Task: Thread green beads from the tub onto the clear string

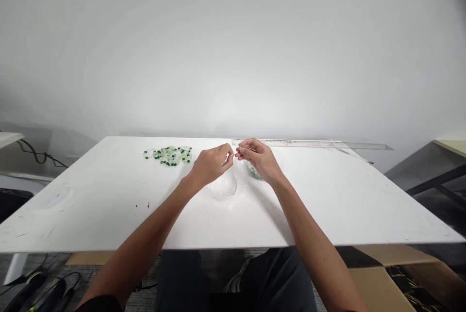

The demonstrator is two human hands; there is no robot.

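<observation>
Left hand [211, 165] and right hand [259, 159] meet fingertip to fingertip above the clear bowl [223, 187]. Both sets of fingers are pinched closed; whatever sits between them is too small to identify. The clear bowl rests on the white table [327, 205], directly under the left hand. A second clear dish with green contents [255, 173] lies just right of the bowl, partly behind the right hand. The bead pile [169, 155], green and pale, lies left of the bowl and farther back. A long ruler [313, 144] lies beyond the bowl, along the table's far edge.

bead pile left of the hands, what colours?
Dark green, pale green and whitish-clear beads, mixed; seen in the head view.
</observation>
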